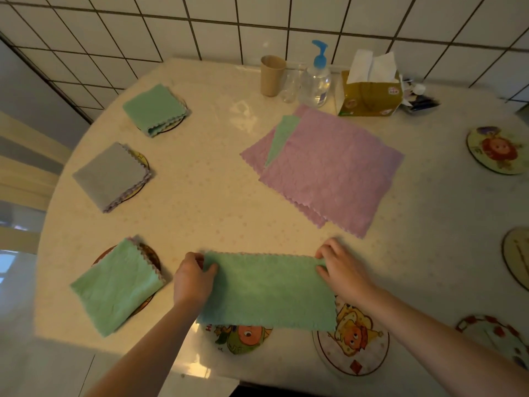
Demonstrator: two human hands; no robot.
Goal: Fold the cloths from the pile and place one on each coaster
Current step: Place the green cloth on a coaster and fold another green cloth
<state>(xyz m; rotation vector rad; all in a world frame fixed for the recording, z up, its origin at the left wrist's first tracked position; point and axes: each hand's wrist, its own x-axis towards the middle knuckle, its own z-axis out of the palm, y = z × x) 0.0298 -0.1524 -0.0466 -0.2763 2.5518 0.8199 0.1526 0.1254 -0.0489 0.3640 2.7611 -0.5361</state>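
Observation:
A green cloth [266, 290], folded into a wide strip, lies at the table's near edge. My left hand [191, 279] pinches its far left corner and my right hand [342, 269] pinches its far right corner. It partly covers two picture coasters [240, 338] [355, 342]. The pile of flat purple cloths [329, 170], with one green cloth [282, 137] between them, lies beyond. On the left, three folded cloths sit on coasters: green [117, 285], grey [111, 174] and green [154, 108].
Bare coasters lie along the right edge [496, 150] [518, 256] [492, 333]. At the back by the tiled wall stand a beige cup [272, 74], a clear pump bottle [316, 78] and a tissue box [369, 90]. The round table [214, 196] ends close to my body.

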